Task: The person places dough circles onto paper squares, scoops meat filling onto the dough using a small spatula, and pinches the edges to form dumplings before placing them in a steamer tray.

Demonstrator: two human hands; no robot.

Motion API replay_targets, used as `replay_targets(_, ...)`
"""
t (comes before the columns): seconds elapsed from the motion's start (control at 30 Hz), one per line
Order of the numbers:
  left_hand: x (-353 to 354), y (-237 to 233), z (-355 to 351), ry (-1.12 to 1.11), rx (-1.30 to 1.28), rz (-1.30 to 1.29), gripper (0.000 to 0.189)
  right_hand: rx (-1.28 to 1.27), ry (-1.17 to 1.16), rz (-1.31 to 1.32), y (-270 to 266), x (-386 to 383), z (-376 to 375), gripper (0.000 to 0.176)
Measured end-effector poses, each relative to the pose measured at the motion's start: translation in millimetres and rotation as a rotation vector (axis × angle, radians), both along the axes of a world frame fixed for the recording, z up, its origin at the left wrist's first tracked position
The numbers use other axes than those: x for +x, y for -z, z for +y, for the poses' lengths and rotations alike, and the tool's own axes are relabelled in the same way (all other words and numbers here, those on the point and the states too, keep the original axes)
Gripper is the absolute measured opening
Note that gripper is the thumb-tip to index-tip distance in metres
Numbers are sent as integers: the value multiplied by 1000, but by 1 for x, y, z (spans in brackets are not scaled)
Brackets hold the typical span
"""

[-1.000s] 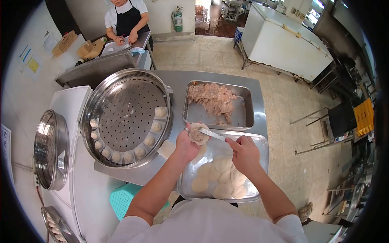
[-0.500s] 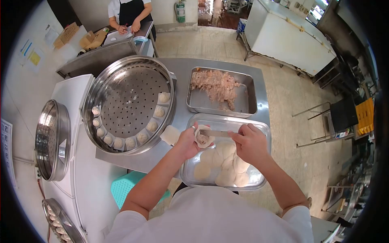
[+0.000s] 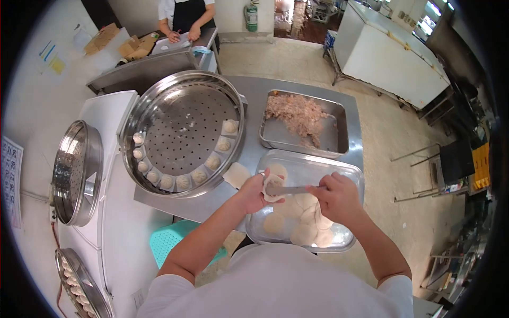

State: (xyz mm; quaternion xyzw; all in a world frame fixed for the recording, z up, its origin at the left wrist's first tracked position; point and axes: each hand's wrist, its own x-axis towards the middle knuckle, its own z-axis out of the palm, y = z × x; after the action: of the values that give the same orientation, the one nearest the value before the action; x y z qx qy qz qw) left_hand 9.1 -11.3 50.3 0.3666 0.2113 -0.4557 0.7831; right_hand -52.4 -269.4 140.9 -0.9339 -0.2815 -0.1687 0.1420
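My left hand [image 3: 253, 194] cups a round dough wrapper [image 3: 269, 197] with meat filling in it, its edge curling up around the filling. In my right hand [image 3: 335, 197] is a flat metal spatula [image 3: 294, 190], its blade tip pressed into the filling. Below both hands lies a shallow metal tray [image 3: 257, 225] with several flat dough rounds [image 3: 303, 233], some overlapping. Beyond it stands a deeper metal pan [image 3: 330, 144] partly filled with minced meat filling [image 3: 297, 114]. A large round steamer tray [image 3: 175, 114] with holes, left of the pan, holds a curved row of pleated buns [image 3: 198, 175] on paper squares.
A stack of white paper squares [image 3: 236, 175] lies beside the steamer. More steamer trays [image 3: 77, 169] stand at the left. A teal stool [image 3: 168, 241] is below the table. Across the room a person in a black apron [image 3: 188, 13] works at another table.
The wrapper has folded up more around the filling in my left hand, and the spatula blade has tilted slightly. The whole view has shifted, so the scene sits further right.
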Motion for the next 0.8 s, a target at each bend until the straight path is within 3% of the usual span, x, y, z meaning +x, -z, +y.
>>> replay_targets(0.23, 2, -4, 22, 8, -114, -48, 65, 102, 53, -31, -12, 4, -11, 31)
replay_targets(0.47, 11, -5, 23, 53, -165, -59, 68, 40, -25, 5, -6, 8, -7, 32)
replay_targets(0.7, 11, -3, 11, -84, -258, -31, 68, 56, 202, 205, 0, -7, 13, 24)
replay_targets(0.8, 12, -5, 6, -209, -219, -14, 54, 149, 303, 283, 3, -15, -5, 24)
